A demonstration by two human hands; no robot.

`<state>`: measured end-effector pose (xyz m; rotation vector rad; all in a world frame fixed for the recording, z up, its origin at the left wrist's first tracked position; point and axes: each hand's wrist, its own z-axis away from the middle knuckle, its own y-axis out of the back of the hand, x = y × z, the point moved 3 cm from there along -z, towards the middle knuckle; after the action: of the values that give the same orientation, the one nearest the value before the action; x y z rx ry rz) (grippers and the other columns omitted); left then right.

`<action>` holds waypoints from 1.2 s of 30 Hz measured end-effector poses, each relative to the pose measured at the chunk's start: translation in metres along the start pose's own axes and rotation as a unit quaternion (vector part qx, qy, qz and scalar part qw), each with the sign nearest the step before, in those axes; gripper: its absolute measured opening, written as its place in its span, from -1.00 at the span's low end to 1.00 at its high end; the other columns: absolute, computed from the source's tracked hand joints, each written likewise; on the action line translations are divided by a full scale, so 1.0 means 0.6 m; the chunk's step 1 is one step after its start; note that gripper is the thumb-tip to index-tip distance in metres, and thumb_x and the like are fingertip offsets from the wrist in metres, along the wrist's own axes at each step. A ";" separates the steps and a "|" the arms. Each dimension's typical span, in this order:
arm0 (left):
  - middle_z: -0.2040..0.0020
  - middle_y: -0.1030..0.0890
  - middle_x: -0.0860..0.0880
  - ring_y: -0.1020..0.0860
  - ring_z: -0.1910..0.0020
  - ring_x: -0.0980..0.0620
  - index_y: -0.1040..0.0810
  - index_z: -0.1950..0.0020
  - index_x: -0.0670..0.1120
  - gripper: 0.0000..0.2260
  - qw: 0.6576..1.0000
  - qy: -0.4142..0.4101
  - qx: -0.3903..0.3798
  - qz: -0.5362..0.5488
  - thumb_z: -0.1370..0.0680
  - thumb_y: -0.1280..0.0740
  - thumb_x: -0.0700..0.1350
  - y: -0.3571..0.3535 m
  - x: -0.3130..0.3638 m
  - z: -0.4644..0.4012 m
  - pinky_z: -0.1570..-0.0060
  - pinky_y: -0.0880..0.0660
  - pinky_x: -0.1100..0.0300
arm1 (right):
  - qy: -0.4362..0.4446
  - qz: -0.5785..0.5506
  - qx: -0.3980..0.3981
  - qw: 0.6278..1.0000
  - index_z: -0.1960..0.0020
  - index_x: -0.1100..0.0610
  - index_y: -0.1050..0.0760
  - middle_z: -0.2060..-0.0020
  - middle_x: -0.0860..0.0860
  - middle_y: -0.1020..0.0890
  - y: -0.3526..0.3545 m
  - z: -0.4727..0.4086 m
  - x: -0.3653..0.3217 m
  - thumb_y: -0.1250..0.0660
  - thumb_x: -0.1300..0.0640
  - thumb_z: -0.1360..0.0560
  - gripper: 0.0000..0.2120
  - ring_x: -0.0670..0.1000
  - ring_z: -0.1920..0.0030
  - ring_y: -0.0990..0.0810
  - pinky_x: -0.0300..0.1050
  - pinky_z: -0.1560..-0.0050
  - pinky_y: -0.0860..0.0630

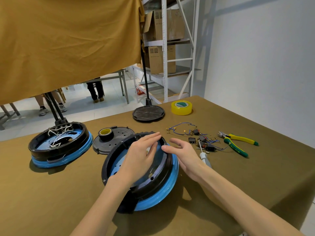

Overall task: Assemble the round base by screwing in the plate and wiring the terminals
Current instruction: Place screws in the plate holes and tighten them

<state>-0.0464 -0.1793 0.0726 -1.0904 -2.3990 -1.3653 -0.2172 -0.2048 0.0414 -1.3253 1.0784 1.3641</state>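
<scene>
A round black base with a blue ring lies open side up on the olive cloth in front of me. My left hand hovers flat over its hollow, fingers straight, holding nothing. My right hand is beside its right rim, fingers loosely spread, the fingertips touching the rim's upper right edge. A black perforated plate lies just behind the base with a roll of black tape on it. Loose blue wires, black switches and brass terminals lie to the right. A grey-handled screwdriver lies partly under my right wrist.
A second blue-ringed base with white wiring sits at the left. A black round lid and a yellow tape roll are at the back. Green-and-yellow cutters lie at the right. A yellow curtain hangs behind; the table edge runs along the right.
</scene>
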 end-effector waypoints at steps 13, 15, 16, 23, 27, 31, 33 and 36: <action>-0.32 -0.54 0.07 -0.48 -0.31 0.28 -0.64 -0.34 -0.08 -0.74 0.974 0.095 0.154 0.137 -0.67 -0.31 -0.18 0.075 0.051 0.001 -0.29 -0.50 0.29 | 0.221 0.047 0.089 0.970 -0.45 -0.13 -0.34 -0.14 -0.14 -0.57 -0.057 0.039 -0.066 -0.65 0.02 -0.30 -0.19 -0.29 -0.13 -0.58 -0.42 0.02 -0.55; -0.37 -0.54 0.08 -0.50 -0.33 0.28 -0.62 -0.37 -0.10 -0.73 0.955 0.123 0.183 0.198 -0.67 -0.31 -0.19 0.081 0.063 0.011 -0.29 -0.53 0.25 | 0.258 0.048 0.103 0.959 -0.42 -0.17 -0.31 -0.14 -0.22 -0.57 -0.074 0.051 -0.077 -0.66 -0.05 -0.27 -0.17 -0.20 -0.17 -0.60 -0.32 -0.05 -0.59; -0.38 -0.54 0.09 -0.51 -0.34 0.26 -0.61 -0.38 -0.10 -0.72 0.943 0.134 0.200 0.229 -0.67 -0.32 -0.20 0.083 0.068 0.017 -0.29 -0.55 0.21 | 0.281 0.055 0.106 0.952 -0.42 -0.17 -0.30 -0.16 -0.23 -0.55 -0.083 0.055 -0.081 -0.66 -0.06 -0.27 -0.17 -0.16 -0.20 -0.60 -0.26 -0.09 -0.61; -0.23 -0.68 0.21 -0.63 -0.22 0.24 -0.70 -0.23 -0.01 -0.78 0.838 0.216 0.312 0.392 -0.65 -0.37 -0.21 0.108 0.075 0.061 -0.09 -0.64 0.24 | 0.399 0.163 0.107 0.896 -0.43 -0.11 -0.24 -0.31 -0.10 -0.39 -0.130 0.079 -0.099 -0.64 -0.05 -0.34 -0.19 -0.18 -0.34 -0.43 -0.43 -0.23 -0.44; -0.12 -0.74 0.06 -0.69 -0.15 0.12 -0.70 -0.23 -0.09 -0.79 0.804 0.249 0.331 0.427 -0.63 -0.39 -0.24 0.119 0.061 0.081 0.03 -0.63 0.30 | 0.442 0.223 0.085 0.865 -0.47 -0.03 -0.22 -0.40 -0.02 -0.32 -0.150 0.085 -0.097 -0.62 0.05 -0.37 -0.17 -0.12 -0.42 -0.36 -0.28 -0.34 -0.44; -0.04 -0.76 -0.09 -0.72 -0.11 0.01 -0.68 -0.17 -0.20 -0.83 0.741 0.328 0.267 0.521 -0.59 -0.43 -0.21 0.123 0.044 0.093 0.01 -0.66 0.25 | 0.491 0.317 0.072 0.808 -0.48 0.02 -0.22 -0.44 0.13 -0.32 -0.150 0.080 -0.087 -0.59 0.16 -0.36 -0.18 0.08 -0.43 -0.41 -0.06 -0.32 -0.54; -0.03 -0.75 -0.18 -0.73 -0.08 -0.05 -0.64 -0.16 -0.26 -0.79 0.690 0.381 0.213 0.577 -0.56 -0.46 -0.20 0.128 0.026 0.097 -0.02 -0.67 0.17 | 0.517 0.379 0.060 0.765 -0.47 0.07 -0.23 -0.43 0.20 -0.36 -0.141 0.074 -0.073 -0.57 0.18 -0.36 -0.20 0.18 -0.39 -0.44 0.06 -0.31 -0.54; -0.12 -0.70 -0.32 -0.72 -0.08 -0.20 -0.56 -0.28 -0.32 -0.58 0.600 0.471 0.083 0.641 -0.51 -0.52 -0.13 0.123 -0.007 0.115 -0.10 -0.60 0.01 | 0.549 0.465 0.022 0.694 -0.47 0.12 -0.26 -0.43 0.20 -0.39 -0.120 0.058 -0.043 -0.53 0.22 -0.37 -0.25 0.21 -0.32 -0.47 0.12 -0.33 -0.49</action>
<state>0.0198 -0.1032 0.0814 -1.1183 -0.5373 -0.7082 -0.1533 -0.1579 0.0693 -1.6346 2.8893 1.0347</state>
